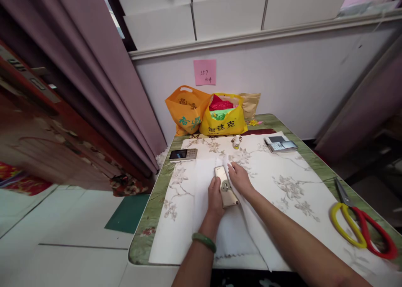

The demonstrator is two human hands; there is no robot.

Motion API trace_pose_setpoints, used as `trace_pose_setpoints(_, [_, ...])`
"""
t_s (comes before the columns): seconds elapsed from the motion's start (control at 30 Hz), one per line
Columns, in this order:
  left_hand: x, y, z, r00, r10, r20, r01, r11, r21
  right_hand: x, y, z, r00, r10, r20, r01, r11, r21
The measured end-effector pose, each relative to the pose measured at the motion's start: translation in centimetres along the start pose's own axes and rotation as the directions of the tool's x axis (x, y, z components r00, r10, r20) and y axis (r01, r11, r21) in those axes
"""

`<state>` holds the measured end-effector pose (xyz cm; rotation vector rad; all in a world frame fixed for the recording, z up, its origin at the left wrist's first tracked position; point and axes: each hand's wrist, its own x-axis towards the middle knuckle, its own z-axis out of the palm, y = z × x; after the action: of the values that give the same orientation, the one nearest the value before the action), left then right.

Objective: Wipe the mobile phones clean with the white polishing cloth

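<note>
A gold mobile phone [222, 176], tilted with its back showing, is gripped along its left side by my left hand [215, 196]. A green bangle [204, 242] circles that wrist. Just right of the phone, my right hand [240, 179] is closed, pinching the edge of a white cloth [203, 176]. This cloth lies beneath the phone and hangs toward the table's front edge. Beyond my hands stands a small white bottle [237, 142]. A keypad phone [184, 155] rests at the left, and two more phones [279, 144] lie together at the right.
Scissors [361, 226] with yellow and red handles lie along the table's right side. An orange bag [187, 107] and a yellow bag [223, 127] stand at the back near the wall, with a brown paper bag [250, 104] behind. A flowered sheet [292, 186] covers the table [141, 246].
</note>
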<state>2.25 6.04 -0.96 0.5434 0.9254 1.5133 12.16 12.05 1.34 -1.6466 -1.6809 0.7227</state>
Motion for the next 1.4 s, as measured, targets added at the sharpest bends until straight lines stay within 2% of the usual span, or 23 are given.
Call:
trace_pose_setpoints(0.07, [-0.3, 0.1, 0.1, 1.000, -0.001, 0.008, 0.001, 0.999, 0.049, 0.7, -0.2, 0.3, 1.000, 0.023, -0.013, -0.023, 0.999, -0.039])
trace_pose_setpoints(0.13, [-0.4, 0.1, 0.1, 0.999, 0.018, -0.029, -0.017, 0.998, 0.061, 0.1, -0.1, 0.7, 1.000, 0.028, -0.006, -0.029, 0.998, -0.058])
trace_pose_setpoints(0.3, [0.0, -0.3, 0.0, 0.969, 0.087, -0.230, -0.092, 0.996, -0.014, -4.9, 1.2, 0.9, 0.998, -0.018, 0.056, 0.029, 0.980, -0.198])
trace_pose_setpoints(0.4, [0.4, -0.4, -0.1, 0.950, 0.131, -0.283, -0.143, 0.989, -0.024, -7.3, 1.8, 0.6, 0.994, -0.044, 0.101, 0.067, 0.967, -0.244])
trace_pose_setpoints(0.5, [0.4, -0.2, -0.1, 0.967, 0.106, -0.232, -0.116, 0.993, -0.026, -6.9, 1.4, 0.2, 0.993, -0.011, 0.117, 0.039, 0.970, -0.238])
trace_pose_setpoints(0.67, [-0.1, 0.1, 0.0, 0.992, 0.072, -0.108, -0.074, 0.997, -0.015, -2.3, -0.5, -0.1, 0.991, 0.047, 0.123, -0.022, 0.980, -0.198])
trace_pose_setpoints(0.77, [-0.4, -0.1, -0.1, 0.997, 0.068, -0.033, -0.066, 0.997, 0.039, -0.1, -1.2, -0.2, 0.997, 0.049, 0.062, -0.033, 0.972, -0.231])
trace_pose_setpoints(0.87, [-0.4, -0.3, -0.2, 0.999, 0.045, 0.020, -0.047, 0.993, 0.108, 0.0, -0.9, 0.1, 0.998, 0.058, -0.003, -0.057, 0.967, -0.249])
trace_pose_setpoints(1.03, [-0.2, -0.6, -0.1, 0.991, 0.079, -0.112, -0.073, 0.995, 0.064, -3.6, 0.4, 0.6, 0.997, -0.002, 0.071, 0.022, 0.958, -0.286])
trace_pose_setpoints(1.2, [0.0, -0.9, -0.2, 0.963, 0.106, -0.247, -0.095, 0.994, 0.055, -6.9, 1.4, -0.4, 0.992, -0.047, 0.115, 0.081, 0.946, -0.314])
trace_pose_setpoints(1.33, [0.2, -0.9, -0.4, 0.934, 0.181, -0.308, -0.176, 0.983, 0.042, -8.0, 2.1, -1.1, 0.988, -0.110, 0.112, 0.132, 0.967, -0.219])
trace_pose_setpoints(1.4, [0.3, -0.6, -0.4, 0.924, 0.185, -0.334, -0.204, 0.979, -0.025, -8.2, 2.4, -1.2, 0.989, -0.119, 0.093, 0.129, 0.984, -0.121])
